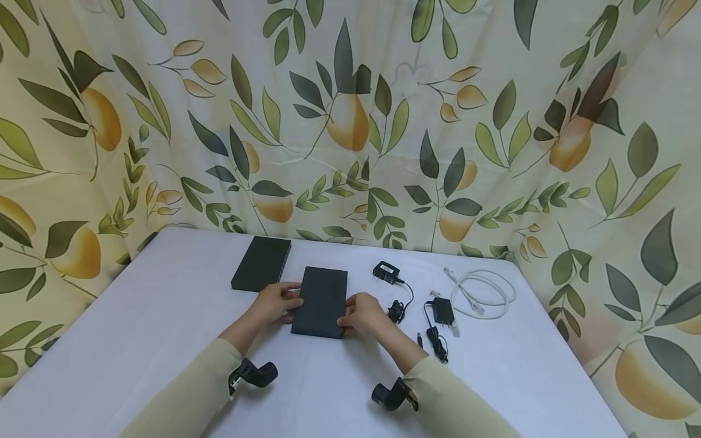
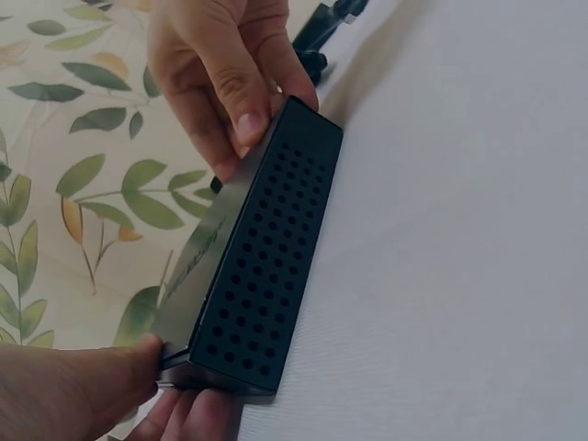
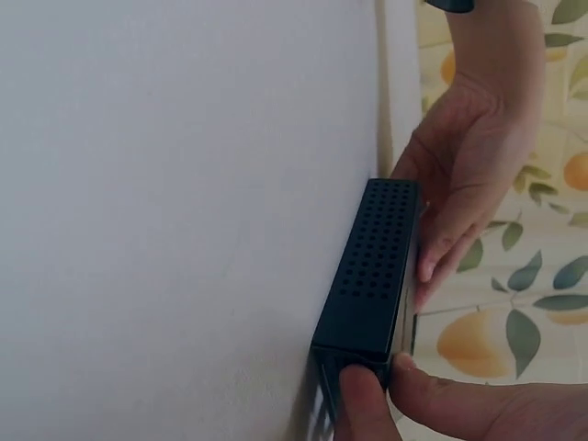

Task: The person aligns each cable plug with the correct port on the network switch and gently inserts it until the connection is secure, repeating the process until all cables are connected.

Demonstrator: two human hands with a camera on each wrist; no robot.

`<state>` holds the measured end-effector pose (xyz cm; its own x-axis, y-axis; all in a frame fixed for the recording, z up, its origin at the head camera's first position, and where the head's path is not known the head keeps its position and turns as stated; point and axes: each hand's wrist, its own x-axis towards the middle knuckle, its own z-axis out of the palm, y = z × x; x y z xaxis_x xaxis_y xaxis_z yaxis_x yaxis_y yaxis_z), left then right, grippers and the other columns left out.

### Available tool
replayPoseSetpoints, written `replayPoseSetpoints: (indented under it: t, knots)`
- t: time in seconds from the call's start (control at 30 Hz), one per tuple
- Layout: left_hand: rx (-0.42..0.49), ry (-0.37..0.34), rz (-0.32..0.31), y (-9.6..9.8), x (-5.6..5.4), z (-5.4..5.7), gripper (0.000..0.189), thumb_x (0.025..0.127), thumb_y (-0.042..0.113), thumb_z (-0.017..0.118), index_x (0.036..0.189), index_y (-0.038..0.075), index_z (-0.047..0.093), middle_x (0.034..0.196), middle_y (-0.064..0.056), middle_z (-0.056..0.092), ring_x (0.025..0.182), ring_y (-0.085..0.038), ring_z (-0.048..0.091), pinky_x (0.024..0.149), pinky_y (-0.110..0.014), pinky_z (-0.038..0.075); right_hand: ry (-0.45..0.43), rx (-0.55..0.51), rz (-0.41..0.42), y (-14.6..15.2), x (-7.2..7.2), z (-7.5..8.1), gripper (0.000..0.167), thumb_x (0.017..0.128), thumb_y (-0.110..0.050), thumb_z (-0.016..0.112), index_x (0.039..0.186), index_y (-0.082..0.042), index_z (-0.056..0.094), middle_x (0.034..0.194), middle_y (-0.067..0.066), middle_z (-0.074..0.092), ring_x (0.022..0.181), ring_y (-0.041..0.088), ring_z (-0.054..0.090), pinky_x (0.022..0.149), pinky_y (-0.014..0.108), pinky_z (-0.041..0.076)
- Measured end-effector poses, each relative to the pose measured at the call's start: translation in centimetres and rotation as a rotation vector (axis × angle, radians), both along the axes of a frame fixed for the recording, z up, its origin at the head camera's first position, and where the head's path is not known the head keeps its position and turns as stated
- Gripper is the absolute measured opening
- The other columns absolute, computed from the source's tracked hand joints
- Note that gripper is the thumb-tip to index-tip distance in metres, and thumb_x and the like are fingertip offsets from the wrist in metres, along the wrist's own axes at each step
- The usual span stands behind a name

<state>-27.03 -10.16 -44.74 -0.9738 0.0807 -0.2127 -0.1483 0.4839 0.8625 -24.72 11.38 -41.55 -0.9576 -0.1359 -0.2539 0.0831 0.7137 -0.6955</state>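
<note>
Both hands grip a flat black box-shaped device [image 1: 322, 301] from its two sides, at the middle of the table. Its narrow side has rows of round vent holes, seen in the left wrist view. On the left edge, the left hand [image 1: 275, 302] holds it with the thumb over the top face and fingers beneath. The right hand [image 1: 364, 313] pinches the opposite edge near the front corner. In the right wrist view, the right thumb and a finger [image 3: 363, 395] press at the device's end. A second black device [image 1: 261, 263] lies behind and left of it.
To the right lie a power adapter [image 1: 386, 272] with a coiled lead and another black adapter [image 1: 443, 311] with a bundled cord [image 1: 436, 342]. A coiled white network cable [image 1: 495, 311] lies further right. A patterned curtain [image 1: 350, 121] hangs behind the white table [image 1: 137, 340].
</note>
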Motion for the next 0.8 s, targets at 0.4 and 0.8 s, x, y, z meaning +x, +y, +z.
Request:
replayPoseSetpoints:
  t: [0.4, 0.8]
  knots:
    - [0.047, 0.014, 0.019, -0.3, 1.2, -0.5, 0.046, 0.091, 0.009, 0.07, 0.136, 0.007, 0.059, 0.117, -0.015, 0.065, 0.095, -0.021, 0.063, 0.07, -0.029, 0.061, 0.039, -0.037, 0.009, 0.1, 1.4, -0.3, 0.05, 0.083, -0.003, 0.076, 0.126, 0.014, 0.056, 0.073, 0.001, 0.056, 0.056, 0.01, 0.062, 0.062, 0.022, 0.054]
    - [0.055, 0.01, 0.049, -0.4, 2.5, -0.9, 0.045, 0.09, 0.01, 0.071, 0.134, 0.009, 0.061, 0.117, -0.012, 0.067, 0.096, -0.021, 0.066, 0.069, -0.029, 0.061, 0.047, -0.113, -0.012, 0.2, 3.1, -0.7, 0.051, 0.083, -0.001, 0.076, 0.127, 0.014, 0.056, 0.077, 0.002, 0.057, 0.056, 0.009, 0.062, 0.059, 0.024, 0.056]
